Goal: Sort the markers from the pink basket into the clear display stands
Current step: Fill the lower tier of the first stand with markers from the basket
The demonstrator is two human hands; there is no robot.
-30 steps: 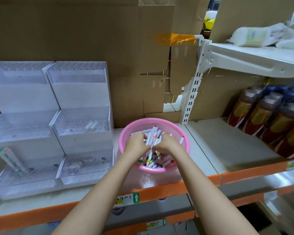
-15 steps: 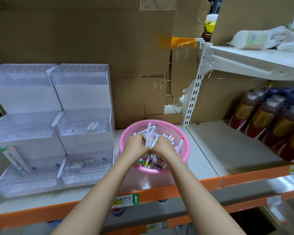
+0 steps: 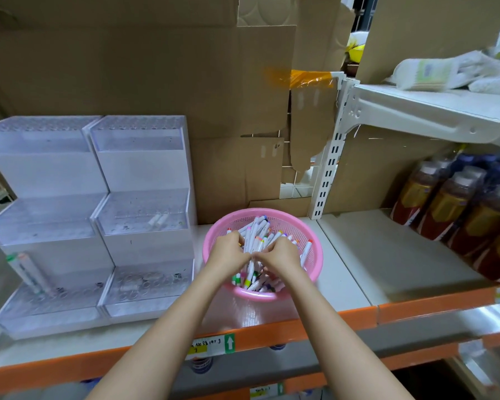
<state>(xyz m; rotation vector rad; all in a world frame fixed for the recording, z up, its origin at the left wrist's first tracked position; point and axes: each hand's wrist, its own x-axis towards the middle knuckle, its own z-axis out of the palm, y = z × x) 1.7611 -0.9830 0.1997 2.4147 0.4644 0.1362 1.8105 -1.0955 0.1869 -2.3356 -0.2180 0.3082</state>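
Observation:
The pink basket (image 3: 313, 249) stands on the shelf, full of white markers (image 3: 256, 230) with coloured caps. My left hand (image 3: 228, 251) and my right hand (image 3: 280, 255) are both inside it, fingers curled round a bunch of markers gathered between them. Two clear stepped display stands sit to the left: the left stand (image 3: 41, 180) has two markers (image 3: 29, 272) leaning in its lowest tier, and the right stand (image 3: 145, 180) has a marker (image 3: 158, 220) lying in its middle tier.
Cardboard sheets line the back of the shelf. Several bottles (image 3: 456, 209) of dark liquid stand at the right. A white upper shelf (image 3: 427, 108) carries plastic packs. The orange shelf edge (image 3: 300, 327) runs along the front.
Both hands have drawn closer together in the basket, bunching the markers upright between them. The view has shifted slightly downward.

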